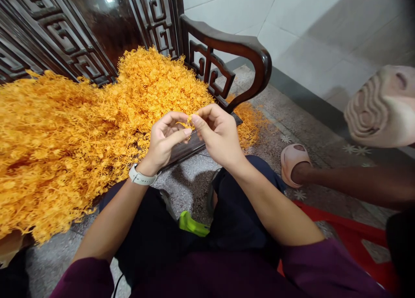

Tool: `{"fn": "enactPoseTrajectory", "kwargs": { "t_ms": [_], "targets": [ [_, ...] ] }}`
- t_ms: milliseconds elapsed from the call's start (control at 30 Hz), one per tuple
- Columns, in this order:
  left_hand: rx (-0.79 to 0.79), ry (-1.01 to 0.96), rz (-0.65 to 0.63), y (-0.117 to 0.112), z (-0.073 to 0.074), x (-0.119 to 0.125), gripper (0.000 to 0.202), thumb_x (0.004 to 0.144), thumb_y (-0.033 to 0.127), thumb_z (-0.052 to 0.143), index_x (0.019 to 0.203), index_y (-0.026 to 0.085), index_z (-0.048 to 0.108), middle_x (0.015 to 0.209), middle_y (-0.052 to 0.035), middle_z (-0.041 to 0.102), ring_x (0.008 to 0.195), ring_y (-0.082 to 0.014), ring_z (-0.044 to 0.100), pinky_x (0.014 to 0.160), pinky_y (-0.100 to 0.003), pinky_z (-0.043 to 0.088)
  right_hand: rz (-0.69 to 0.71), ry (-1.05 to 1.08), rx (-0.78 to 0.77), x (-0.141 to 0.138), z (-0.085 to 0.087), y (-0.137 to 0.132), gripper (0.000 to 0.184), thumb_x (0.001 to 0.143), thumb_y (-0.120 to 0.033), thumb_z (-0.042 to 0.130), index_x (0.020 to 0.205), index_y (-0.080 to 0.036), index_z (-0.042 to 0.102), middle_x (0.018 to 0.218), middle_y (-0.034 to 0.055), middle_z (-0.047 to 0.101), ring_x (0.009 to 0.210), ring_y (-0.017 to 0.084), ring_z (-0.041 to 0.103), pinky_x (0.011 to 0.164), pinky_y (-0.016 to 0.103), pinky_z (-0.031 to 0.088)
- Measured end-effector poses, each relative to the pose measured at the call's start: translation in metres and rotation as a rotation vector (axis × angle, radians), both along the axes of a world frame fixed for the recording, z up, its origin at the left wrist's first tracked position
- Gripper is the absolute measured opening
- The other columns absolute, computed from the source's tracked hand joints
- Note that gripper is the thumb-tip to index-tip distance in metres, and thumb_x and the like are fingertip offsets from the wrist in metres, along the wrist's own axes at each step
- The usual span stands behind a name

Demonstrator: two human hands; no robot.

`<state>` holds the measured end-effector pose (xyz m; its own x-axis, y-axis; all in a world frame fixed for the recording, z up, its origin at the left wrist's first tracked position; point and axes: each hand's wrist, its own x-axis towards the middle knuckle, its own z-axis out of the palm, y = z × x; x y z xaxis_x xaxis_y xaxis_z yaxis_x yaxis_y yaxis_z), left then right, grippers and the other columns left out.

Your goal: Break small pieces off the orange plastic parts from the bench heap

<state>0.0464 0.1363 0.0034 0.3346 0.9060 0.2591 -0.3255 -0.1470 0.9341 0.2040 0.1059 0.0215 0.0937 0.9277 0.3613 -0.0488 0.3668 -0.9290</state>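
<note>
My left hand (165, 140) and my right hand (217, 131) meet in front of me, fingertips pinched together on a small orange plastic sprig (187, 124). A white watch (141, 177) sits on my left wrist. Both hands hover above my knees, just in front of a huge pile of orange plastic sprigs (71, 133) heaped on a dark carved wooden bench (223, 68). I wear a purple top and dark trousers.
Another person's legs in pink slippers (293, 159) stretch in from the right, one slipper raised (382, 107). A green object (193, 224) lies between my legs. A red stool or basin edge (350, 233) is at the lower right. The floor is speckled stone.
</note>
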Motion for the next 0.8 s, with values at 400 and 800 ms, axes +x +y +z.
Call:
{"fn": "enactPoseTrajectory", "kwargs": {
  "t_ms": [400, 800],
  "targets": [
    [-0.174, -0.072, -0.019, -0.007, 0.015, 0.007, 0.039, 0.079, 0.046, 0.091, 0.083, 0.018, 0.064, 0.069, 0.0026, 0.058, 0.057, -0.0082, 0.058, 0.053, -0.019, 0.051, 0.125, 0.014, -0.058, 0.005, 0.004, 0.002, 0.053, 0.085, -0.069, 0.075, 0.081, -0.017, 0.064, 0.067, -0.0018, 0.056, 0.059, 0.010, 0.047, 0.055, 0.026, 0.038],
    [-0.245, -0.121, -0.044, -0.005, 0.012, 0.002, 0.039, 0.074, 0.038, 0.095, 0.087, 0.020, 0.064, 0.078, 0.0014, 0.060, 0.061, -0.0086, 0.057, 0.055, -0.019, 0.050, 0.431, 0.275, -0.279, 0.004, 0.009, -0.001, 0.045, 0.081, -0.058, 0.086, 0.079, -0.018, 0.064, 0.070, -0.0013, 0.061, 0.062, 0.010, 0.052, 0.057, 0.024, 0.041]
  ]
}}
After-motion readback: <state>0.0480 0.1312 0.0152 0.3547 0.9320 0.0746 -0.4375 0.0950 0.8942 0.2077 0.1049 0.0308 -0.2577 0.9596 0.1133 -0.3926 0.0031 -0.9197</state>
